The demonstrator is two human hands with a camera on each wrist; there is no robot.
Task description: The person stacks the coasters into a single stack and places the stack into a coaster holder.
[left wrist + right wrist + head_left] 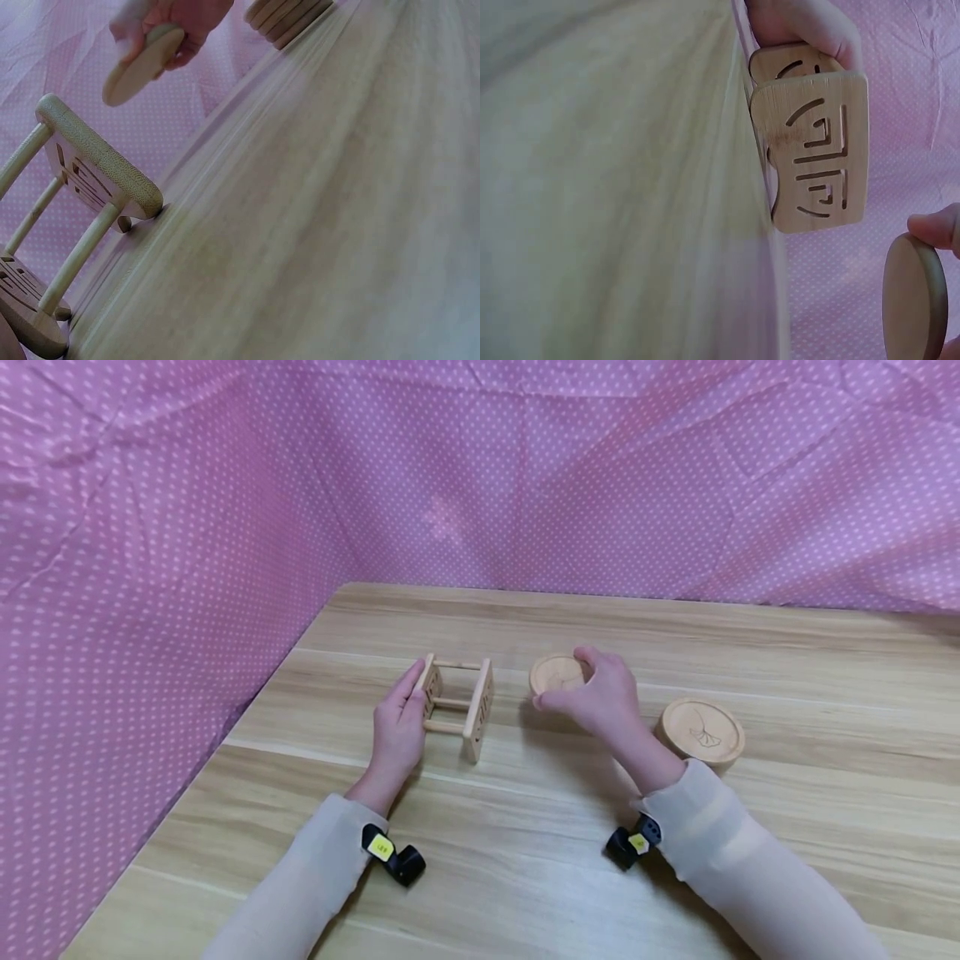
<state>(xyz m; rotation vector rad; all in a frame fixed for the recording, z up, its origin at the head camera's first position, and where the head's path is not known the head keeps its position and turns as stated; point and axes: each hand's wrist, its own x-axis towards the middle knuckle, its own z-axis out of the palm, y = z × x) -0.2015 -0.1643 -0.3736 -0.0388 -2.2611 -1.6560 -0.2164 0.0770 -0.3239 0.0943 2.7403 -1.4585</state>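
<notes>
A small wooden coaster rack [480, 702], with two cut-out side panels joined by round rods, stands upright on the table. My left hand [400, 727] lies along its left panel, with fairly straight fingers touching the outer face; in the right wrist view part of that hand [806, 26] shows behind the rack. Just right of the rack, my right hand [600, 693] pinches a round wooden coaster [557, 675] by its edge, holding it above the table. A stack of round coasters [702, 732] sits beside my right forearm, a ginkgo leaf drawn on the top one.
The wood-grain table [480, 860] ends at a back edge and a slanting left edge. Pink dotted cloth [480, 485] hangs behind it and along the left. Black wrist cameras [405, 864] are strapped over both sleeves.
</notes>
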